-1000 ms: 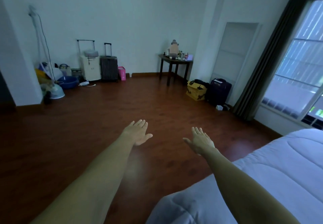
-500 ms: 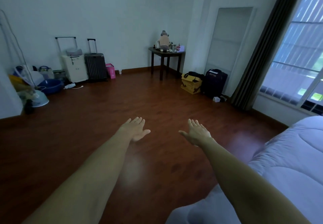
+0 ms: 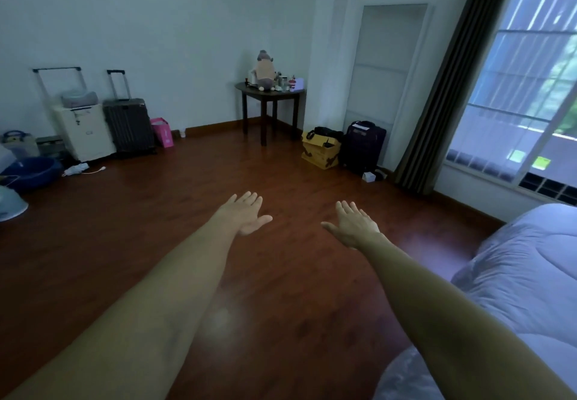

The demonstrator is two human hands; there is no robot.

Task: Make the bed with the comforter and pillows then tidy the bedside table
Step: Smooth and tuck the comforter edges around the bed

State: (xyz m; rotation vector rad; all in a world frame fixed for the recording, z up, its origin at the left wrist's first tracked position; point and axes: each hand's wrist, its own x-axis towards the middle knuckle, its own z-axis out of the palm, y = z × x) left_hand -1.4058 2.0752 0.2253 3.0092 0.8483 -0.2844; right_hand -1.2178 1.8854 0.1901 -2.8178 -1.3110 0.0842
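Note:
Both my arms stretch forward over the wooden floor. My left hand (image 3: pixel 246 213) and my right hand (image 3: pixel 354 223) are flat with straight fingers and hold nothing. The pale lavender comforter (image 3: pixel 524 281) lies on the bed at the lower right, beside my right forearm. A dark wooden table (image 3: pixel 270 95) stands in the far corner, with a stuffed toy (image 3: pixel 265 70) and several small bottles and items on it. No pillows are in view.
Two suitcases (image 3: pixel 128 124) stand along the far wall, next to a pink bag (image 3: pixel 162 132). A blue basin (image 3: pixel 29 173) sits at the far left. A yellow box (image 3: pixel 320 149) and a dark suitcase (image 3: pixel 362 146) are near the window curtain (image 3: pixel 449 87).
The view has turned left and lifted a little, so less of the bed shows and the corner table sits nearer the middle. Both hands stay flat and outstretched.

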